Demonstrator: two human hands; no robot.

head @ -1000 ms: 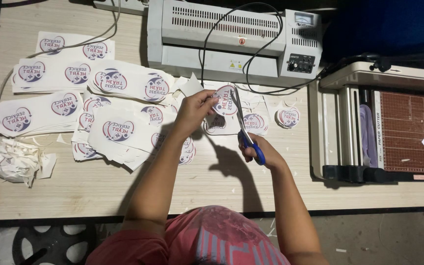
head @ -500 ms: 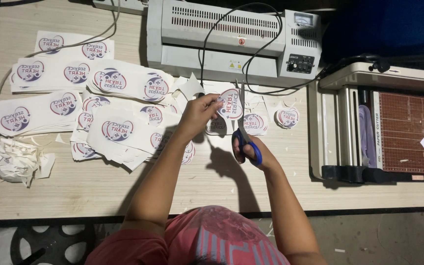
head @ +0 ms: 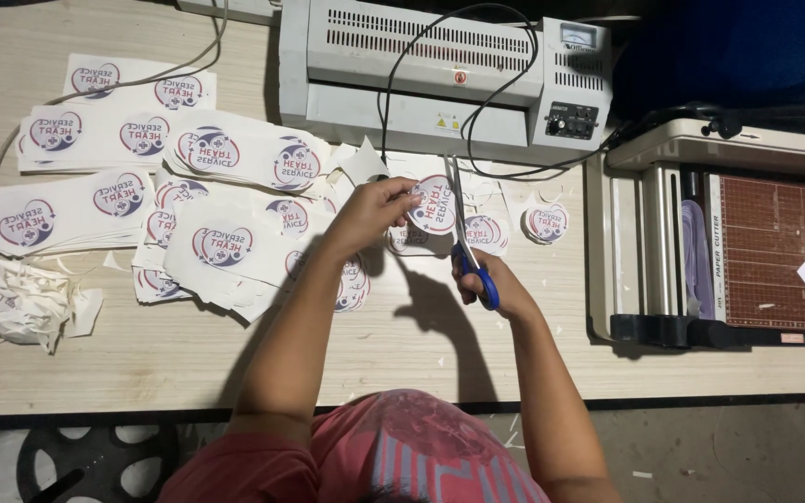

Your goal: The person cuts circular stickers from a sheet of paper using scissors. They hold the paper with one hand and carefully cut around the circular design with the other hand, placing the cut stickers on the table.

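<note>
Head view shows the left hand [head: 365, 212] near the middle of the frame, its fingers pinched on a round printed sticker [head: 430, 205] held up over the wooden worktop [head: 142, 359]. The right hand [head: 486, 279] grips blue-handled scissors [head: 463, 237], fingers closed through the loops, with the blades pointing up the frame along the sticker's right edge. Compared with a second ago, the sticker has turned in the left hand and the scissors have come up closer beside it, so the cut seems to be working round the printed circle, and the trimming of this piece looks well along. A small stack of cut rounds [head: 547, 224] lies just right of the blades, uncut printed sheets [head: 225, 251] spread over the left half of the frame, and crumpled offcuts [head: 20, 303] sit at the left edge. A laminator [head: 440, 74] stands at the top and a paper cutter [head: 729, 242] on the right.
</note>
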